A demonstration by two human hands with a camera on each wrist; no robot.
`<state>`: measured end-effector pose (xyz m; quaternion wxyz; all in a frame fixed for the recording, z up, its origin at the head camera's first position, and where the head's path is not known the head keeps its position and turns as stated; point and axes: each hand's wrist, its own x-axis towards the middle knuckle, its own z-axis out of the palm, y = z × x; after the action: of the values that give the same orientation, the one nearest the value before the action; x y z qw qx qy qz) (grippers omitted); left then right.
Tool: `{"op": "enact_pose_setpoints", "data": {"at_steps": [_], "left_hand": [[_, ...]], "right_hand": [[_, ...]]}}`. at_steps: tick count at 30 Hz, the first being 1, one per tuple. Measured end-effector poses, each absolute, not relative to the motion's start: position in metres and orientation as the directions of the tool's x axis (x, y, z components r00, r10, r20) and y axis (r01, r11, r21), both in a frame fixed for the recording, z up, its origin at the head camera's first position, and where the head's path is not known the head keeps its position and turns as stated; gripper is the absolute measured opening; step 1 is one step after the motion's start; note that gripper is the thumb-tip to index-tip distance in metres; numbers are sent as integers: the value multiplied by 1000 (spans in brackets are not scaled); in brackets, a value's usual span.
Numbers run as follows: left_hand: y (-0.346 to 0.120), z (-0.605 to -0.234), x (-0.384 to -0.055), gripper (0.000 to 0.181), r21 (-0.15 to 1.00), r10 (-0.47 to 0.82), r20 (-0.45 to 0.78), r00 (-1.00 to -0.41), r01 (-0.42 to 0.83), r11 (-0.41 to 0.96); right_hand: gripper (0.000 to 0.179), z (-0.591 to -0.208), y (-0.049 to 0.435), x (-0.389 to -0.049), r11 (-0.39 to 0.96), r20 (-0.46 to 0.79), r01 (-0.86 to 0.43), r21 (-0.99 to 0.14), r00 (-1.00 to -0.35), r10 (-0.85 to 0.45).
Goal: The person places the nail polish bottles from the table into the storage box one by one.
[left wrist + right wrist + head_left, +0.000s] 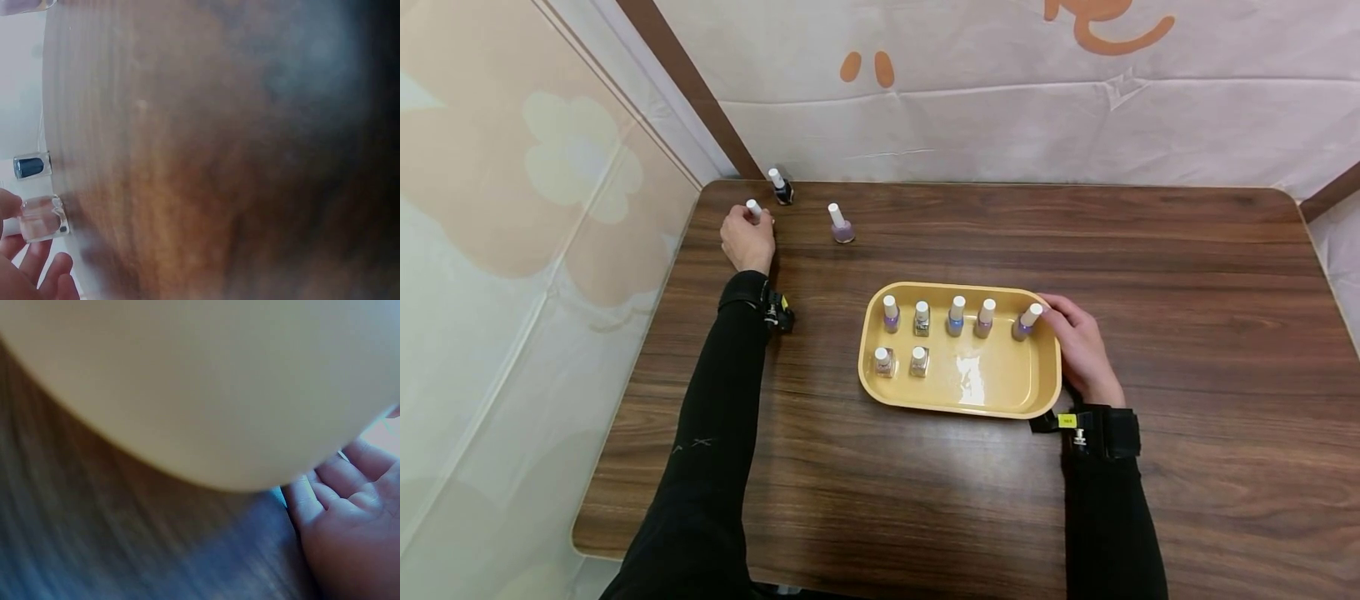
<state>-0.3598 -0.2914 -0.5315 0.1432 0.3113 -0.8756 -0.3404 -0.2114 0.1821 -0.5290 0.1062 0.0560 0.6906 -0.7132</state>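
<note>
At the table's far left, my left hand (748,242) pinches a nail polish bottle by its white cap (753,207). The bottle's clear glass body (44,219) with pinkish polish shows in the left wrist view. Close beside it stands a dark nail polish bottle (783,192), and a mauve one (842,231) stands to the right. My right hand (1082,346) holds the right end of a yellow tray (958,408), its fingers against the outer wall. Several white-capped nail polish bottles stand in the tray; a purple one (1022,330) is nearest that hand.
The tray's back row holds several bottles, among them a blue one (955,322); two pale ones, including a front-left bottle (883,365), stand in front. The wooden table (1187,275) meets a printed fabric wall (1000,133) behind and another at the left.
</note>
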Motion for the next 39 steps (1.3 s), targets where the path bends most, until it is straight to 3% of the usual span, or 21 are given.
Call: {"op": "enact_pose_setpoints", "data": {"at_steps": [39], "left_hand": [[-286,-524,-354,31,697,-628,79,-774,-407,590]], "right_hand": [[22,-532,181,-217,1,-214,215,-977,-973,-80]]}}
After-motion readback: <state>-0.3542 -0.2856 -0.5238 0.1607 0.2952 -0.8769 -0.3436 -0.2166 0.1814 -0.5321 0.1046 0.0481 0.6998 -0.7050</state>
